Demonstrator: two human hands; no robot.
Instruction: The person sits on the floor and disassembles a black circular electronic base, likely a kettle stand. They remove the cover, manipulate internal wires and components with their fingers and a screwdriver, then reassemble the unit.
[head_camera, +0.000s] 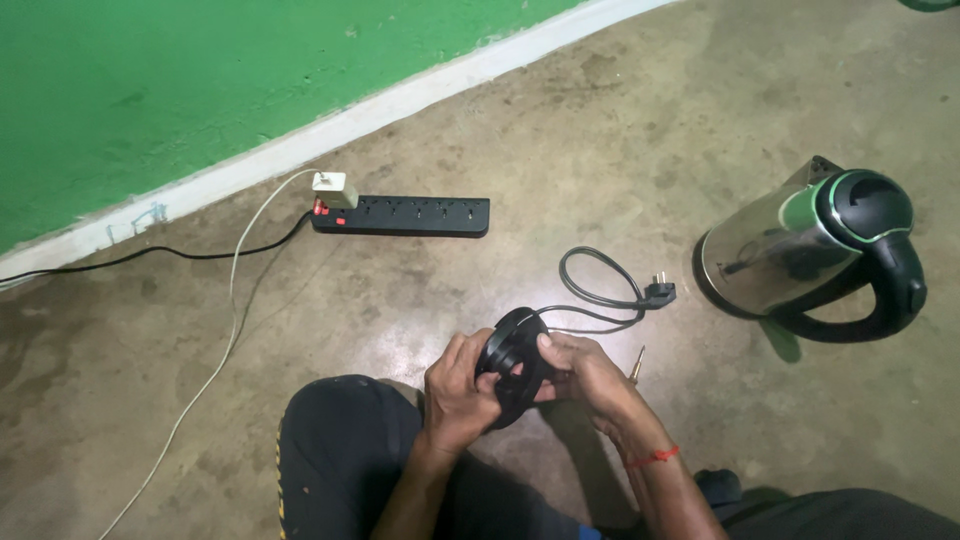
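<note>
Both hands are gripping the round black kettle base (512, 362) above the floor (400, 300): left hand (458, 392) and right hand (590, 376) closed around its rim, the kettle (800, 250) standing well apart.

A single head-worn camera looks steeply down and forward from a seated person's eye height. The person's own hands sit low at centre of the frame, close to the lens. The concrete floor (420, 300) fills most of the view, and the green wall (150, 90) crosses the upper left, farther off.
</note>
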